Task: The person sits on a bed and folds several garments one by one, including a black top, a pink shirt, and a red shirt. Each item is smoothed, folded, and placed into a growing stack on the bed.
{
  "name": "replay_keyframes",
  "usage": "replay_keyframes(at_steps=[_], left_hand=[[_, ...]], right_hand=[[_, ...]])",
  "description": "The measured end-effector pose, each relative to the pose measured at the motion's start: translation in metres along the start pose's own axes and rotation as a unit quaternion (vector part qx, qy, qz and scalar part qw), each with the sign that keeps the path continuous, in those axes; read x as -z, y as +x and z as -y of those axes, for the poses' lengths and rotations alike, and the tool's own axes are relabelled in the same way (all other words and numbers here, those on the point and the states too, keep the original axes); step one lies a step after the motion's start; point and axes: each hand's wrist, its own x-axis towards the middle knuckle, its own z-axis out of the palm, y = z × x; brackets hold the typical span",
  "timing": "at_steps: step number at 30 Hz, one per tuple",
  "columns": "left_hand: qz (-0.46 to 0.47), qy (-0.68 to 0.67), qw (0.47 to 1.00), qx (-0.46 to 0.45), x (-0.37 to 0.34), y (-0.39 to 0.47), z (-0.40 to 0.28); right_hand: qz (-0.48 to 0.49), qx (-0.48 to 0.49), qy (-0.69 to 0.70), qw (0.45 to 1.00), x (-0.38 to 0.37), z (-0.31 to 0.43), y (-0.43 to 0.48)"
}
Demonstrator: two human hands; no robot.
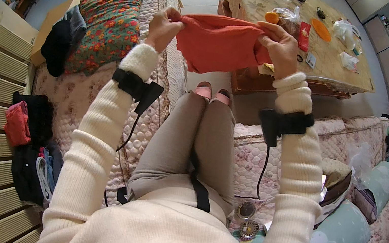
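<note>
A red cloth garment (218,46) is stretched between my two raised hands, above my knees and slippers. My left hand (165,28) pinches its upper left corner between thumb and fingers. At the upper right corner, my right hand (279,49) grips the fabric the same way. The cloth hangs down a little between them, with folds along its upper edge. Its exact kind cannot be told. Both forearms wear black straps with a black device and a cable.
A quilted sofa cover (147,129) lies around my legs. Left are a floral pillow (108,26), a folded red garment (18,125) and dark clothes (27,174). Ahead right, a table (341,74) bears an orange (272,17), plastic bags and a red packet (304,36). Cushions (342,231) lie right.
</note>
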Motion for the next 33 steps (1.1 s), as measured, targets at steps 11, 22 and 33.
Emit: replay_keyframes(at_steps=[11, 22, 33], left_hand=[[0.031, 0.006, 0.996, 0.087, -0.023, 0.006, 0.062], [0.163, -0.169, 0.972, -0.004, 0.051, -0.054, -0.036], [0.551, -0.167, 0.809, 0.119, 0.113, -0.265, -0.095]], right_hand=[[-0.012, -0.102, 0.046, 0.994, -0.008, -0.061, 0.024], [0.056, 0.031, -0.024, 0.998, 0.028, 0.046, -0.088], [0.402, -0.130, -0.099, 0.901, 0.045, 0.122, -0.277]])
